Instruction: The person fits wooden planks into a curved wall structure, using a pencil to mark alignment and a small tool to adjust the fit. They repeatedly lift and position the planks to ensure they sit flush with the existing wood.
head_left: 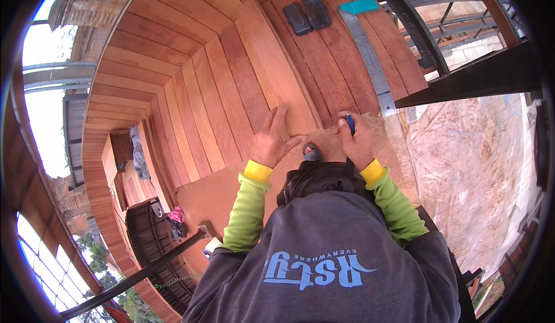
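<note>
My left hand (270,139) has its fingers spread, with the fingertips at the near end of a loose-looking wooden plank (277,63). That plank runs away from me along the edge of the raised deck. Closed around a slim blue pen or pencil (350,124) is my right hand (356,142), beside the near edge of the reddish deck boards (341,74). Just past it lies a metal try square (373,63) with a teal handle (358,6). Its blade end points toward me.
Two black case-like pieces (306,15) rest on the far boards. A curved plank wall (130,63) rises on the left. Dark metal beams (474,71) stand at right, above a dusty plastic sheet (468,161). A black bar (144,274) crosses at lower left, near a pink cloth (176,214).
</note>
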The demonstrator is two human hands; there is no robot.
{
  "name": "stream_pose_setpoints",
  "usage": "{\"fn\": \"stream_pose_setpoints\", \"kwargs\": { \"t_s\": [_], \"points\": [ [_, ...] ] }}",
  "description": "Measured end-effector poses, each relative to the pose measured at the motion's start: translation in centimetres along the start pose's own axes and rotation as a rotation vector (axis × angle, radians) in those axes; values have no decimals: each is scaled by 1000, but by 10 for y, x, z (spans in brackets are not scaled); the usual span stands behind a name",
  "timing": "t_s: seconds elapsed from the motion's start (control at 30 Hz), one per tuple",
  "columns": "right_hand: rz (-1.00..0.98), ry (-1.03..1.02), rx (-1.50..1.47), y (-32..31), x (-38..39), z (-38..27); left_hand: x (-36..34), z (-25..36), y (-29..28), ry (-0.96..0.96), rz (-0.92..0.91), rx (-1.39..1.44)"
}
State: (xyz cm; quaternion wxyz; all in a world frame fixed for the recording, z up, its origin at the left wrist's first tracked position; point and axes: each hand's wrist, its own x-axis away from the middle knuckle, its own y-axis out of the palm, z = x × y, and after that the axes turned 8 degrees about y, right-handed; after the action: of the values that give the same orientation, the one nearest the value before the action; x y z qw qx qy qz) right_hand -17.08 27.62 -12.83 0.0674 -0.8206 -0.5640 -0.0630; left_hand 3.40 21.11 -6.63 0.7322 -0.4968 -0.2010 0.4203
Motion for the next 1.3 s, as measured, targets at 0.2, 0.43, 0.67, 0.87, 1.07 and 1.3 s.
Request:
{"fn": "stream_pose_setpoints", "kwargs": {
  "t_s": [0.2, 0.43, 0.67, 0.87, 1.07, 1.3],
  "points": [
    [-15, -15, 28, 1, -3, 4, -1, 2, -1, -34, -24, -9],
    [-49, -8, 0, 6, -6, 3, 0, 2, 0, -8, 10, -38],
    [-66, -64, 43, 10, -8, 1, 0, 1, 0, -6, 21, -29],
    [-87, -77, 81, 9, -6, -1, -3, 3, -3, -21, 11, 57],
    [-88, -93, 121, 8, -8, -2, -36, -1, -14, -240, 110, 70],
    [29, -280, 285, 20, -51, -9, -142, -77, -3, -475, 362, 26]
  ]
}}
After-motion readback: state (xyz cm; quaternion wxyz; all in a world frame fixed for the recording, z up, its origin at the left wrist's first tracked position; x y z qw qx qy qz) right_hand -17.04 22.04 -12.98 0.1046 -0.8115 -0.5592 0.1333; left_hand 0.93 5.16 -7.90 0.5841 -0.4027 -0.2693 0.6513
